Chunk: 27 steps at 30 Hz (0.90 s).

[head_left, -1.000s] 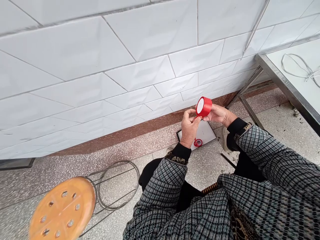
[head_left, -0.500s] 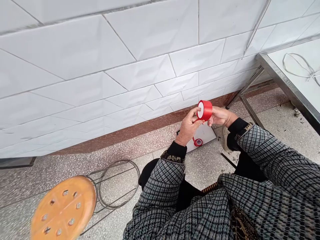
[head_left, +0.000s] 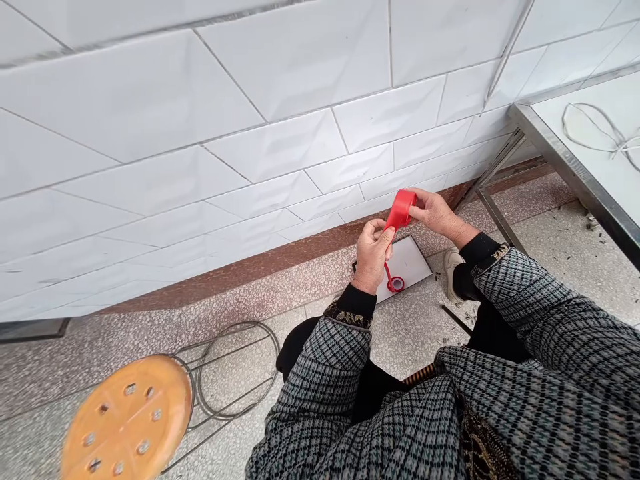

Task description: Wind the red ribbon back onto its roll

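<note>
My right hand grips a roll of red tape, held up in front of the white tiled wall. My left hand pinches the loose end of the tape just below the roll. A thin red strip hangs from that hand and curls into a small red loop over a white panel lying on the floor by the wall.
An orange round stool with a wire frame stands at lower left. A metal table with a loop of grey wire on it stands at the right. My knees and a shoe are below my hands on the speckled floor.
My right hand has turned the roll so its edge faces me and lifted it slightly. My left hand has pulled down, drawing out a short length of tape.
</note>
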Motion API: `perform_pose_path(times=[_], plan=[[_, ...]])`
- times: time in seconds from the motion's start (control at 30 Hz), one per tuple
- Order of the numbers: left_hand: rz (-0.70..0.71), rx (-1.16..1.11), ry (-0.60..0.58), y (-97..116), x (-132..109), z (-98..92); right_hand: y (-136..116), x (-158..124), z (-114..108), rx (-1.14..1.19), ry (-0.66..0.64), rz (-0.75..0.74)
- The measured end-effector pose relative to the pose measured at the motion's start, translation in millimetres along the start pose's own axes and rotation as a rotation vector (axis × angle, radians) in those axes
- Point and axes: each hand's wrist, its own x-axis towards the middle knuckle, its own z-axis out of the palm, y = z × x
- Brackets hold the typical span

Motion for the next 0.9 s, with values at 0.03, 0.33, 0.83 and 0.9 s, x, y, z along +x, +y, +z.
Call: perform_pose_path(times=[0.03,0.33,0.83,0.9], plan=[[0.004,0.006,0.003,-0.9,0.2,0.5,0.0,1.1,-0.1,-0.019,0.049,-0.020],[0.058,-0.067,-0.089,-0.7,-1.4,-0.1,-2.0,2.7,-0.2,-0.064,0.076,-0.081],[0.079,0.193,-0.053,-5.8,2.3,-0.3,-1.2,-3.1,20.1,0.426,-0.043,0.239],[0.082,0.201,-0.046,-6.0,3.4,-0.2,0.7,-2.6,21.0,0.478,-0.079,0.303]])
